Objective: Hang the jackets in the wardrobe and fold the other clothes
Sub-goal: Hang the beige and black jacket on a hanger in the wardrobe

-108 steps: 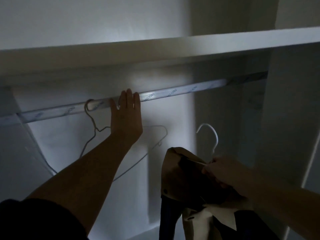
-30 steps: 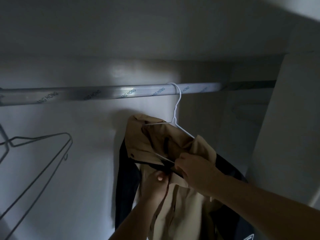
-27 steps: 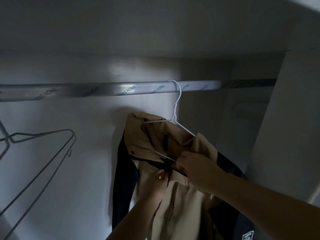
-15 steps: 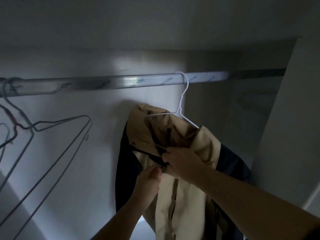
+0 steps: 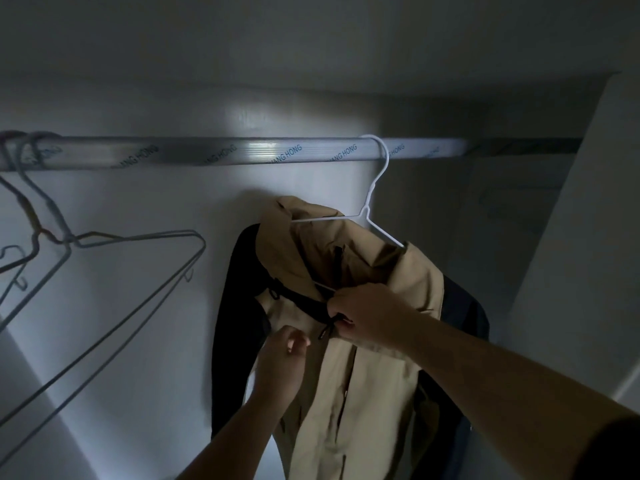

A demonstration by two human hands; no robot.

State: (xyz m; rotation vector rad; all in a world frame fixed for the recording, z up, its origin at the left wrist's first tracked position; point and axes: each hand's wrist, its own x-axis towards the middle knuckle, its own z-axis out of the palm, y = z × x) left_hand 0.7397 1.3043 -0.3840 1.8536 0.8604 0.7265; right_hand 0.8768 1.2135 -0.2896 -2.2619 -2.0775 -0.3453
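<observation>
While a tan-and-dark jacket (image 5: 363, 393) hangs from a white hanger (image 5: 372, 188) hooked over the wardrobe rail (image 5: 242, 154), a person's two hands meet at its front.
The right hand (image 5: 370, 315) grips the fabric just below the collar; the left hand (image 5: 278, 365), fingers curled, sits against the jacket slightly lower, and the dim light hides whether it holds anything. Bare wire hangers (image 5: 138, 234) hang at the rail's left end, well apart from the jacket.

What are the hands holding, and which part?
The right hand grips the tan jacket at its front, below the collar. The left hand: cannot tell.
</observation>
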